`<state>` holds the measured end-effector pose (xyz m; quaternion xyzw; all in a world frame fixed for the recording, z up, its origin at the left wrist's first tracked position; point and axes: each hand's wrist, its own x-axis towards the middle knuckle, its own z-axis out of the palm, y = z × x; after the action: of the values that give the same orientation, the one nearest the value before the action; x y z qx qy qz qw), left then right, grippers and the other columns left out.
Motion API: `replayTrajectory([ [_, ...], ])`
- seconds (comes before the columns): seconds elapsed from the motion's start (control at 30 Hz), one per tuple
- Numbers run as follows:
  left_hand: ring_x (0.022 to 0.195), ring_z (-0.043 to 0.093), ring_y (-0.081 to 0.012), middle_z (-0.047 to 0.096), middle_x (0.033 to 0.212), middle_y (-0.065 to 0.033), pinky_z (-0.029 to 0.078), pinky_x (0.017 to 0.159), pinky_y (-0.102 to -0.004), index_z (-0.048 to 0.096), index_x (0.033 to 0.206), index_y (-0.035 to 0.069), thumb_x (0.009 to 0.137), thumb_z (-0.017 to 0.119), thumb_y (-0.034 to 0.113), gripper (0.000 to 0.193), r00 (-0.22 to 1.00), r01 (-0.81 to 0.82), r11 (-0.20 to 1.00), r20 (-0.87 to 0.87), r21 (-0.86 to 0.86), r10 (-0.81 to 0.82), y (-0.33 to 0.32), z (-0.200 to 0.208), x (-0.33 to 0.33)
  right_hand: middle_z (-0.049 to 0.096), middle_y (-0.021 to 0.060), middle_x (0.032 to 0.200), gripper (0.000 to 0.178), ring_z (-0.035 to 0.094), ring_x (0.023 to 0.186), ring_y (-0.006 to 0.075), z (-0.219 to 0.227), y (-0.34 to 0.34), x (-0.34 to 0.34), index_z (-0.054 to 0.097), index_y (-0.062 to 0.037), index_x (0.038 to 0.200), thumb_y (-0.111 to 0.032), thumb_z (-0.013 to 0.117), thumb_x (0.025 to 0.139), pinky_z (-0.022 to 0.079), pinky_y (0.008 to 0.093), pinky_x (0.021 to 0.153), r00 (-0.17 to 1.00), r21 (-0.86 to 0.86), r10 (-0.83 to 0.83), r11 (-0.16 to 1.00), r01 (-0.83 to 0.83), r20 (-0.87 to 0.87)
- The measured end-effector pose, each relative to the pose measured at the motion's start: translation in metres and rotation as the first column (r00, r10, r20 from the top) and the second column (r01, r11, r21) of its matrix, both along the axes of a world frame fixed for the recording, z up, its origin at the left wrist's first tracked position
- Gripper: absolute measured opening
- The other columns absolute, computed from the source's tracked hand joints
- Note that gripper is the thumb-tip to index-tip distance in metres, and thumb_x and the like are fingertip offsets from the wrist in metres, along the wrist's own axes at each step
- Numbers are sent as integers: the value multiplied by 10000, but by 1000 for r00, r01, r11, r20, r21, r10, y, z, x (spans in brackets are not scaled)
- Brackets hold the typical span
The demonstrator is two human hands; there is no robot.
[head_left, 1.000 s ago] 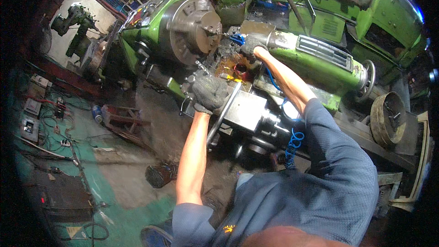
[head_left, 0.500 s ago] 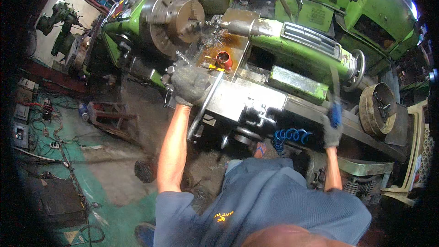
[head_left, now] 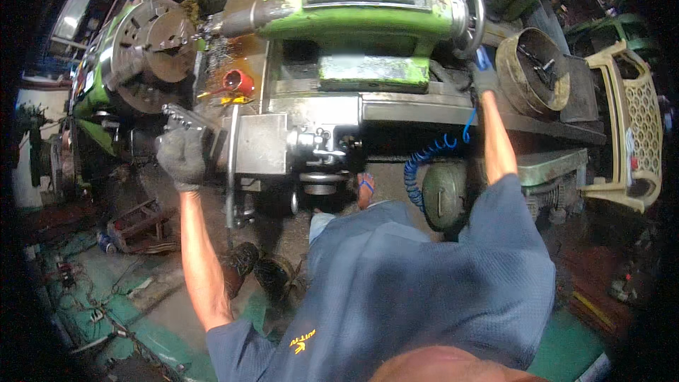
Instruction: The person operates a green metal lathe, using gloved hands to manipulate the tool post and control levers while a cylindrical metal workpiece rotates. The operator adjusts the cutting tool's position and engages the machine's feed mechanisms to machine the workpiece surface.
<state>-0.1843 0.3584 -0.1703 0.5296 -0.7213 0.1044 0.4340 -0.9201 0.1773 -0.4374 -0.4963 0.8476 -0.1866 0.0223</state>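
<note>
My left hand [head_left: 182, 158], in a grey work glove, is closed around the dark tool post [head_left: 189, 119] of a green lathe, near the big round chuck [head_left: 152, 49]. A long metal lever [head_left: 232, 166] stands just right of it. At the right my gloved right hand [head_left: 484, 79] grips a blue air blow gun [head_left: 483, 59] beside the tailstock handwheel [head_left: 472, 20]; the fingers are partly blurred. A blue coiled hose [head_left: 424, 152] runs up toward that hand. Between chuck and tailstock [head_left: 353, 14] sits a red cup [head_left: 238, 83], with a yellow-handled item [head_left: 232, 99] beside it.
A round metal pan [head_left: 511, 85] holding metal tools stands right of the handwheel. Beyond it is a beige plastic chair [head_left: 614, 124]. A green block [head_left: 375, 73] rests on the lathe bed. Cables and a metal frame [head_left: 145, 226] lie on the floor at lower left.
The view has shifted and turned, so the lathe appears further left. My right hand has moved away from me to the handwheel with the blow gun, stretching the hose. The left stays at the tool post.
</note>
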Motion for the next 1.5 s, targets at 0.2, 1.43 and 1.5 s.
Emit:
replayTrajectory([
  [0.2, 663, 596, -325, 633, 711, -126, 448, 648, -414, 680, 761, 62, 850, 680, 202, 166, 981, -30, 998, 191, -53, 39, 9, 6, 8, 682, 262, 1207, 610, 649, 1129, 440, -27, 5, 10, 628, -30, 1264, -457, 652, 829, 510, 527, 948, 999, 65, -51, 997, 50, 11],
  [1.43, 493, 524, -269, 484, 530, -55, 339, 464, -473, 579, 558, 173, 771, 727, 321, 299, 990, 93, 989, 118, -119, -79, -8, -12, 23, 696, 146, 1113, 214, 668, 1053, 350, 211, 28, 612, 700, -91, 1093, -187, 696, 902, 541, 422, 896, 182, -293, 965, 232, -928, 188],
  [1.5, 563, 536, -234, 511, 602, -25, 384, 487, -428, 600, 673, 195, 733, 734, 267, 164, 989, 102, 992, 112, -68, -94, -4, -11, 26, 697, 147, 1121, 207, 671, 1059, 352, 214, 29, 608, 693, -79, 1089, -169, 693, 903, 540, 419, 905, 181, -309, 974, 214, -927, 132],
])
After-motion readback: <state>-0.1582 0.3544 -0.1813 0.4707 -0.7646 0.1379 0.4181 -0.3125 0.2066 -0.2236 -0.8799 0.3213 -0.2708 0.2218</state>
